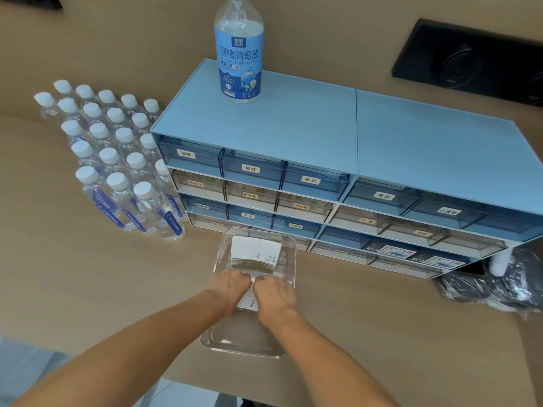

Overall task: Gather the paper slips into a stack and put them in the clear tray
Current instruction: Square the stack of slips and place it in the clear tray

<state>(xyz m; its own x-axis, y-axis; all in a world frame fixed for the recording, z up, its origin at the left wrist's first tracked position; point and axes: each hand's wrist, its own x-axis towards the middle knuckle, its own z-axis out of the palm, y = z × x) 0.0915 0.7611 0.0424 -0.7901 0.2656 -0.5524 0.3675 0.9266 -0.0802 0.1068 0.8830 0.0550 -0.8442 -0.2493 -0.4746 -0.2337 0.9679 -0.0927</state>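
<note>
Inside the clear tray (pixel 289 245): left hand (pixel 227 286) and right hand (pixel 274 292) side by side, both pinched onto a small stack of paper slips (pixel 248 299) mid-tray. Taller slip stack (pixel 255 252) lying flat at the tray's far end, nearest the blue drawer cabinet (pixel 293 133).
</note>
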